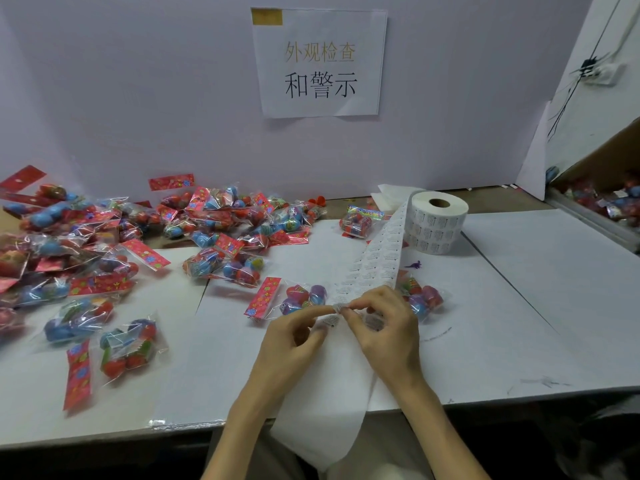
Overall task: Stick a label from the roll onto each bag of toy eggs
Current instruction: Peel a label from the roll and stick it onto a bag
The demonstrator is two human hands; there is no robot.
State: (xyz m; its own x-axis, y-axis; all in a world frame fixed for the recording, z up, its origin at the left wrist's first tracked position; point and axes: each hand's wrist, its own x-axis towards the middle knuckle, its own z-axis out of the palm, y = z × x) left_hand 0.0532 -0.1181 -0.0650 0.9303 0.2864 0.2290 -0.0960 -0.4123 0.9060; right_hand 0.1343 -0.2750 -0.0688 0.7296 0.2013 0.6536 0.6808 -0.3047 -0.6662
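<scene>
A: So, where is the work sitting right now?

B: Toward the person from the roll, well clear of it. The strip is running from the roll down to the near edge of the table, and both hands are meeting on it. The right hand is curling its fingers round the strip and pinching it. The left hand is closing thumb and forefinger on a single label, which is lifting off the backing.

A: And the bag it is going onto?

B: I am judging it to be the bag lying down-left of the roll, just beyond the left hand and against the strip's left edge. Its long axis is running roughly left to right, with the red header card pointing away from the strip. The left hand is the nearer one, so the label is needing only a short carry forward. A second bag is lying on the strip's other side, straight below the roll, partly behind the right hand.

A: Anything you are not making out?

B: The print is too small to read, and the fingertips are hiding how much of the label is free. The bare backing is dropping past the table edge. As for the heap of bags far left of the roll, I cannot tell which are carrying labels.
</scene>
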